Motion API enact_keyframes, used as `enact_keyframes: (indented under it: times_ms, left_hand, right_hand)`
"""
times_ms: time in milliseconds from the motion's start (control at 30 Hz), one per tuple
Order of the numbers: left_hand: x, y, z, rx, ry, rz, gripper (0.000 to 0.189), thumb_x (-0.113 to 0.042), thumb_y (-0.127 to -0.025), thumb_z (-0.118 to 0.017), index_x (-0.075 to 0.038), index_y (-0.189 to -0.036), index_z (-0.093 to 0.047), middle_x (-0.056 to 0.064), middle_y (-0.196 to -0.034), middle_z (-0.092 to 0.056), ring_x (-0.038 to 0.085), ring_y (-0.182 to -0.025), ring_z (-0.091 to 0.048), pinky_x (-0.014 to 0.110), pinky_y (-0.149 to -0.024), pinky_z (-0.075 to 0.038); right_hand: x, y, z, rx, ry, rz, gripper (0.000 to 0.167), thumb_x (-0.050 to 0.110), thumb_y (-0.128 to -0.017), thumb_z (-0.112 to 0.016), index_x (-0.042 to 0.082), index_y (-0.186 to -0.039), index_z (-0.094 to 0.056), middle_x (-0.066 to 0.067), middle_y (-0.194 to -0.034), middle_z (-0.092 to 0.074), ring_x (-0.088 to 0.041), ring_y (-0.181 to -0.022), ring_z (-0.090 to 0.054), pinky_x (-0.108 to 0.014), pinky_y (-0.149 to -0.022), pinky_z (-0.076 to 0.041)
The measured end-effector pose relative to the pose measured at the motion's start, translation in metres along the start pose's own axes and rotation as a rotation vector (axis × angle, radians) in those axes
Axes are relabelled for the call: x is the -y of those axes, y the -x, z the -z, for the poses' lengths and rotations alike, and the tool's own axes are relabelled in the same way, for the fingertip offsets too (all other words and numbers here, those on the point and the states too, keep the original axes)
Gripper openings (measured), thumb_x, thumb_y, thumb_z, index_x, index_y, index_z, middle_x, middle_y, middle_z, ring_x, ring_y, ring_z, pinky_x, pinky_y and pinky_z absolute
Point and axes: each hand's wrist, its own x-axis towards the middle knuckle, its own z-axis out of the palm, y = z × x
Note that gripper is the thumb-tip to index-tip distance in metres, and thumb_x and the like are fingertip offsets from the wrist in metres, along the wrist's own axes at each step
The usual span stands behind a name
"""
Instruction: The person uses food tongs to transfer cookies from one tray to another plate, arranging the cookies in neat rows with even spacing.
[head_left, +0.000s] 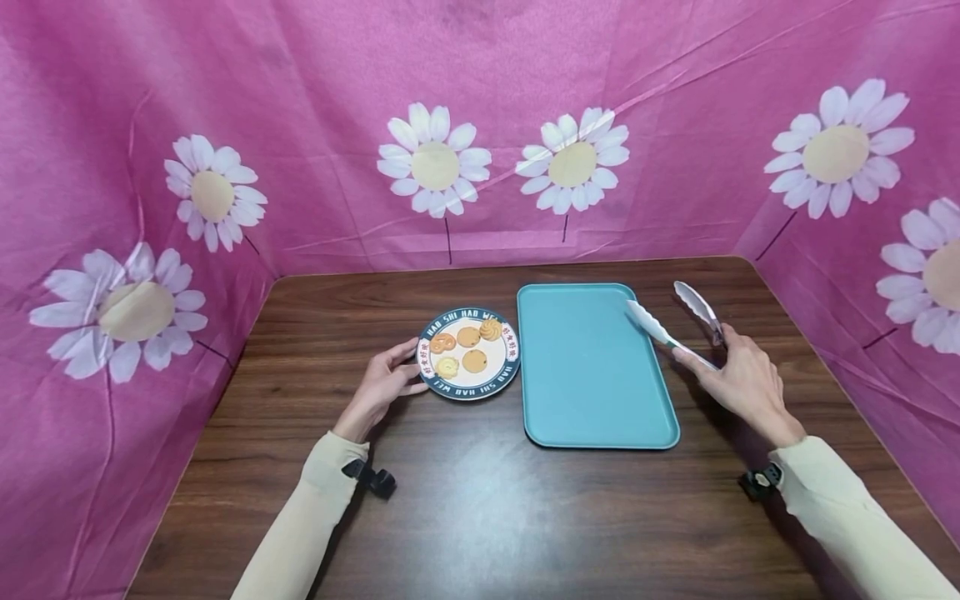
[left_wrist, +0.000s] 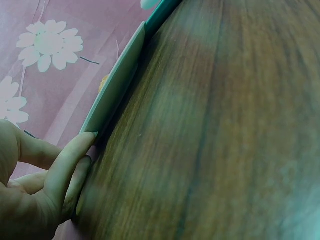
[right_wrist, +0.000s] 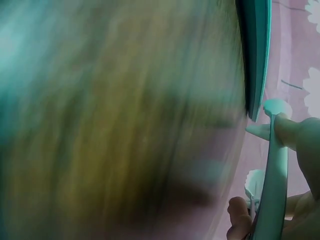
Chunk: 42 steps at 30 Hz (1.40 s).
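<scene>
My left hand (head_left: 381,390) grips the left rim of a round plate (head_left: 468,390) with a dark, lettered border. Several cookies lie on the plate, among them a swirled cookie (head_left: 491,329) and a plain round cookie (head_left: 475,361). In the left wrist view, fingertips meet the edge of the plate (left_wrist: 117,85), which is seen from the side. My right hand (head_left: 744,379) holds a pair of metal tongs (head_left: 658,331), thumb on one arm and fingers at the other. The tongs are spread wide, nothing between their tips. One tip overlaps the tray's right rim in the head view.
A turquoise rectangular tray (head_left: 592,367) lies just right of the plate, between the two hands. Both stand on a dark wooden table (head_left: 480,517). A pink cloth (head_left: 502,50) with daisies walls the table at the back and sides.
</scene>
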Motion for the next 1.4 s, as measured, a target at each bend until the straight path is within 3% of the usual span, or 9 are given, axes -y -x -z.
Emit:
enact_keyframes:
  times_ms: [233,467,700,967,1233,1400]
  left_hand:
    - [0.001,0.001,0.000,-0.002,0.001,0.006,0.060,0.007,-0.103,-0.047,-0.002,-0.161,-0.036,0.023,-0.165,-0.036,0.021,-0.112,-0.065,0.026,-0.087,-0.069]
    - [0.001,0.001,-0.001,0.002,0.008,-0.010,0.060,0.008,-0.103,-0.047,-0.001,-0.161,-0.035,0.024,-0.165,-0.036,0.019,-0.109,-0.066,0.027,-0.087,-0.069]
    - [0.001,0.000,-0.002,-0.004,-0.008,0.000,0.060,0.007,-0.103,-0.047,-0.003,-0.161,-0.036,0.022,-0.165,-0.037,0.021,-0.111,-0.066,0.026,-0.088,-0.069]
    - [0.001,0.000,-0.004,-0.002,-0.009,-0.007,0.060,0.006,-0.103,-0.048,-0.002,-0.161,-0.035,0.023,-0.165,-0.036,0.018,-0.110,-0.066,0.025,-0.087,-0.069]
    - [0.001,-0.001,-0.004,0.000,-0.014,-0.013,0.060,0.005,-0.104,-0.048,-0.002,-0.161,-0.035,0.022,-0.166,-0.036,0.019,-0.112,-0.065,0.024,-0.086,-0.069]
    - [0.002,0.000,-0.003,-0.007,-0.016,-0.012,0.059,0.004,-0.104,-0.047,-0.002,-0.161,-0.035,0.023,-0.166,-0.035,0.020,-0.113,-0.064,0.023,-0.086,-0.069]
  right_hand:
    - [-0.011,0.003,0.003,0.006,0.015,-0.023,0.074,0.069,-0.090,-0.066,0.002,-0.119,-0.054,-0.031,-0.102,-0.060,-0.062,-0.094,-0.059,-0.055,-0.048,-0.043]
    - [-0.017,0.002,0.007,-0.001,0.018,-0.036,0.070,0.069,-0.089,-0.067,0.003,-0.111,-0.054,-0.033,-0.104,-0.060,-0.062,-0.096,-0.058,-0.057,-0.048,-0.044]
    - [-0.018,0.004,0.010,0.032,0.022,-0.059,0.085,0.071,-0.090,-0.065,-0.001,-0.132,-0.051,-0.037,-0.116,-0.058,-0.065,-0.104,-0.055,-0.065,-0.054,-0.046]
    - [-0.013,0.007,0.014,0.087,0.074,-0.069,0.102,0.078,-0.085,-0.065,0.001,-0.149,-0.041,-0.036,-0.121,-0.054,-0.066,-0.106,-0.053,-0.065,-0.055,-0.045]
    - [-0.010,0.010,0.013,0.081,0.113,-0.062,0.103,0.077,-0.085,-0.066,0.001,-0.149,-0.037,-0.037,-0.114,-0.054,-0.065,-0.099,-0.055,-0.064,-0.053,-0.045]
    - [-0.008,0.010,0.011,0.058,0.105,-0.016,0.109,0.071,-0.086,-0.069,-0.004,-0.155,-0.030,-0.044,-0.120,-0.051,-0.069,-0.102,-0.051,-0.072,-0.054,-0.046]
